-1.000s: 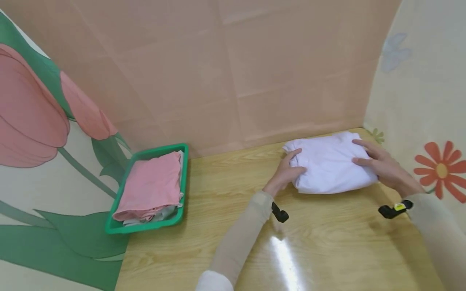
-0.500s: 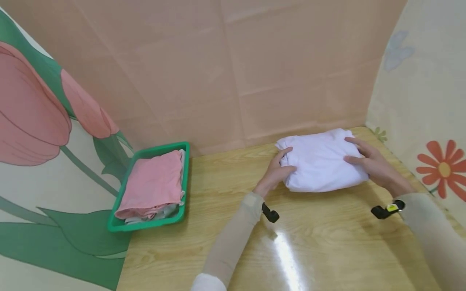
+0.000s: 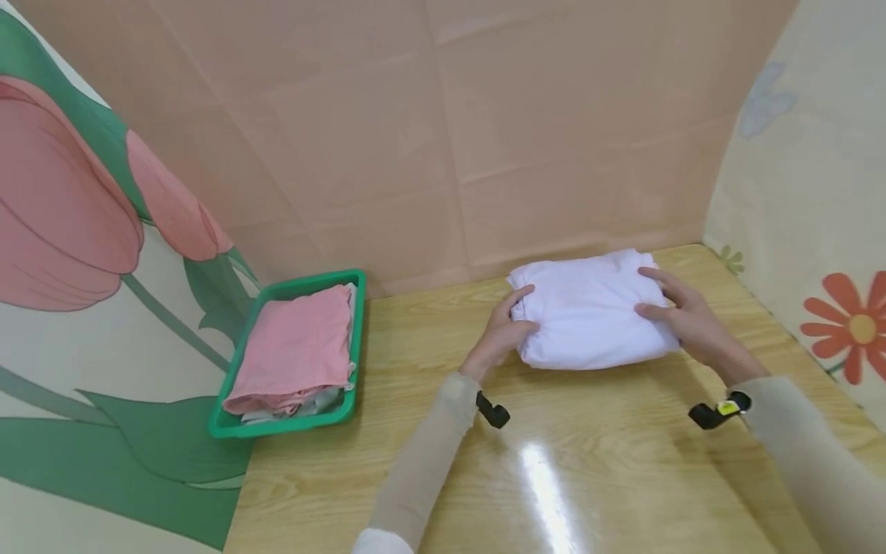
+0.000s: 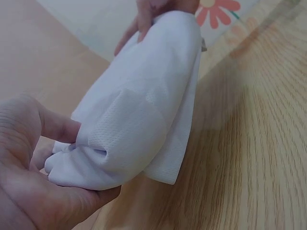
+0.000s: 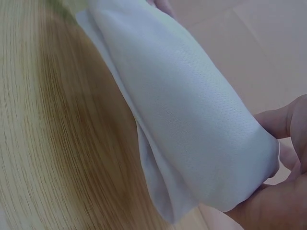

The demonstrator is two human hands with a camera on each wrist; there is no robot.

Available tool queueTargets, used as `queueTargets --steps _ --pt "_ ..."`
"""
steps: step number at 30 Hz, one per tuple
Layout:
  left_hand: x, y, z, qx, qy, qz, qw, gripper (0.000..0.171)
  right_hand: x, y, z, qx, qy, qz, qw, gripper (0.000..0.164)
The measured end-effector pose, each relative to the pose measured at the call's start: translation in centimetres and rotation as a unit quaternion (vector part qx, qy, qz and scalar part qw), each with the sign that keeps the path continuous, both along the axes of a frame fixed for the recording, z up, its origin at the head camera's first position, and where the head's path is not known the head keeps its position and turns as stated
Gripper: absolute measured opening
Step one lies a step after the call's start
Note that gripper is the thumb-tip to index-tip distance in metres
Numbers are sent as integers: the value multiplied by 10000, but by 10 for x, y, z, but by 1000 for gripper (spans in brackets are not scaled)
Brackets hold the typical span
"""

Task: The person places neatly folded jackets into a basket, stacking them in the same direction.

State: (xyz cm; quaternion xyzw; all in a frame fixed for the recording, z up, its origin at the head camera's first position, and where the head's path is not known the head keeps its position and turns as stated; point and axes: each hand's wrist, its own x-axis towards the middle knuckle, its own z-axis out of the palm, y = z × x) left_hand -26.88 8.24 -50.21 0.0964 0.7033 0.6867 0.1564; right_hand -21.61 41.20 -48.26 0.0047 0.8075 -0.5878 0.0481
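A thick folded white garment (image 3: 591, 312) of fine mesh fabric is between my two hands, close over the wooden table. My left hand (image 3: 500, 331) grips its left end, with thumb and fingers round the folded edge (image 4: 103, 158). At the opposite end my right hand (image 3: 688, 315) holds it the same way, fingers on the upper face and side. A loose flap (image 4: 170, 158) hangs along the garment's lower side in the left wrist view. Some fingertips are hidden behind or under the fabric.
On the table's left stands a green plastic basket (image 3: 357, 338) with a folded pink garment (image 3: 294, 338) on top of greyish cloth. A pinkish-tan sheet (image 3: 415, 154) hangs behind the table (image 3: 429, 462). A flower-painted wall (image 3: 831, 192) borders the right.
Both hands have shifted left together, carrying the white garment along toward the middle of the table. Their hold looks the same, and the basket's contents are unchanged.
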Motion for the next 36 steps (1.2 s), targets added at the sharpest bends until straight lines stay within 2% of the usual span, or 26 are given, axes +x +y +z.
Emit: queueTargets --steps 6,12,16,21,30,36 --pt "0 -19 0 125 30 32 9999 82 -2 -19 0 113 170 -30 9998 74" --pt "3 -38 3 296 28 106 9995 82 0 -36 3 12 401 -40 9992 74" --pt "6 -50 6 256 27 50 9997 81 1 -45 4 -115 548 -5 9984 73" --pt "9 -62 7 252 5 43 9997 81 4 -56 7 -32 637 20 9980 71" --pt "13 -74 10 268 102 135 9995 81 -1 -73 7 316 735 134 9967 72" --pt "15 -78 12 330 106 268 9990 76 -1 -83 7 245 794 100 9965 72"
